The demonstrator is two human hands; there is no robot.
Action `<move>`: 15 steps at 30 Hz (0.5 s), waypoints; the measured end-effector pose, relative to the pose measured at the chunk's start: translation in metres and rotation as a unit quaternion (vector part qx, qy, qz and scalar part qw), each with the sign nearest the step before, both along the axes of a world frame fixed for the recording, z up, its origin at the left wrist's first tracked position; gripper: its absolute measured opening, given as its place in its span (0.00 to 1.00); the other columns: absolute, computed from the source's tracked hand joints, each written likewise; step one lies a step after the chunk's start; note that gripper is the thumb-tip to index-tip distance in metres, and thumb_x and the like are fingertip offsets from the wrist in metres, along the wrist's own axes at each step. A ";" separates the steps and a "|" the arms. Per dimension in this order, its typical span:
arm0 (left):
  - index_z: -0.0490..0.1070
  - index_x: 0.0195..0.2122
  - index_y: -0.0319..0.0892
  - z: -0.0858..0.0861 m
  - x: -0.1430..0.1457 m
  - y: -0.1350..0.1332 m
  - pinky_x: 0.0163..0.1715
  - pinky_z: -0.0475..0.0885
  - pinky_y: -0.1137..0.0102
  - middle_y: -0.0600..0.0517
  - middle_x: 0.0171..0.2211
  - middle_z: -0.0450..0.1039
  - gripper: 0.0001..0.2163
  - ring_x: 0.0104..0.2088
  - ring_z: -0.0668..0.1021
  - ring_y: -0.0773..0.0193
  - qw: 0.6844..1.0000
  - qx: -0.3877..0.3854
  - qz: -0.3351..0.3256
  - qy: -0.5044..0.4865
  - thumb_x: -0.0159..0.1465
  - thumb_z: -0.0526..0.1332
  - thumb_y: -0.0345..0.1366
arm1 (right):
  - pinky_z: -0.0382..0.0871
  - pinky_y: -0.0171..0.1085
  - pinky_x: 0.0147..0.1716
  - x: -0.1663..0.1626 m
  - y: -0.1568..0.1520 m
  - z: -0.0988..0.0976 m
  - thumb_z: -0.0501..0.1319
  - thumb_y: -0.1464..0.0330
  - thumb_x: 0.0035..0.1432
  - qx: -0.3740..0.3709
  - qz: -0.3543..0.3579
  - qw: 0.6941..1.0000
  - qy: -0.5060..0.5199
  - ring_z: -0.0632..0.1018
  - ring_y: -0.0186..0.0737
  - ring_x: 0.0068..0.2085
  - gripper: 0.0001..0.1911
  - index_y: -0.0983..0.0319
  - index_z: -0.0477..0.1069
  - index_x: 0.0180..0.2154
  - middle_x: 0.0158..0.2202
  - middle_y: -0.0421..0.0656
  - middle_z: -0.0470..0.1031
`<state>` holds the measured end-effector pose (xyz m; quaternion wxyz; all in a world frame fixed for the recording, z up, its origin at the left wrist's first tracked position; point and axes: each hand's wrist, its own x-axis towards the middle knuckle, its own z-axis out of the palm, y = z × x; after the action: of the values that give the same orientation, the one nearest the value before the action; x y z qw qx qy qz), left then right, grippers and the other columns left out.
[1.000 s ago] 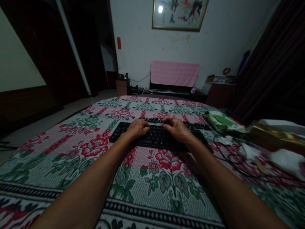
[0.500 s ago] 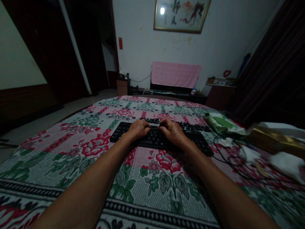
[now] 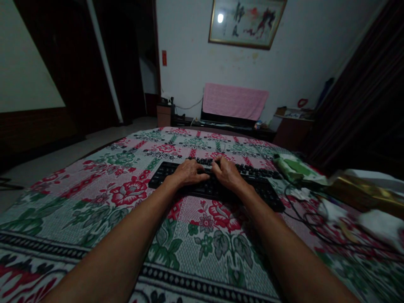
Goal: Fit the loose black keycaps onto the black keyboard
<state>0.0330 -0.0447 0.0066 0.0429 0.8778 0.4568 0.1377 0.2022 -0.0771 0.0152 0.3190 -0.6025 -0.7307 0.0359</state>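
A black keyboard (image 3: 268, 191) lies on a bed covered with a red, green and white flowered spread (image 3: 126, 193). My left hand (image 3: 188, 172) rests palm down on the keys left of the middle, fingers curved and spread over them. Close beside it, my right hand (image 3: 227, 173) lies on the keys in the same way. Neither hand holds anything. Both forearms stretch from the near edge toward the keyboard.
A black cable (image 3: 303, 214) trails from the keyboard across the right side of the bed. A green and white packet (image 3: 296, 167), a gold box (image 3: 362, 191) and white cloths (image 3: 378, 223) lie there too. Beyond stand a pink-draped cabinet (image 3: 235, 101) and a framed picture (image 3: 246, 21).
My right hand has slid a little left along the keys, so both hands now sit closer together. The view has tilted slightly.
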 end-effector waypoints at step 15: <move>0.70 0.51 0.49 0.003 0.004 -0.006 0.48 0.64 0.62 0.46 0.45 0.66 0.31 0.48 0.68 0.51 0.999 -0.012 -0.007 0.039 0.53 0.53 0.62 | 0.64 0.39 0.36 0.000 0.008 -0.020 0.49 0.67 0.58 0.011 -0.093 0.986 0.136 0.77 0.45 0.33 0.12 0.65 0.62 0.42 0.28 0.47 0.77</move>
<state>0.0365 -0.0504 0.0099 0.0362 0.8850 0.4539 0.0973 0.2022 -0.0693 -0.0051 0.4241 -0.6536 -0.6218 0.0799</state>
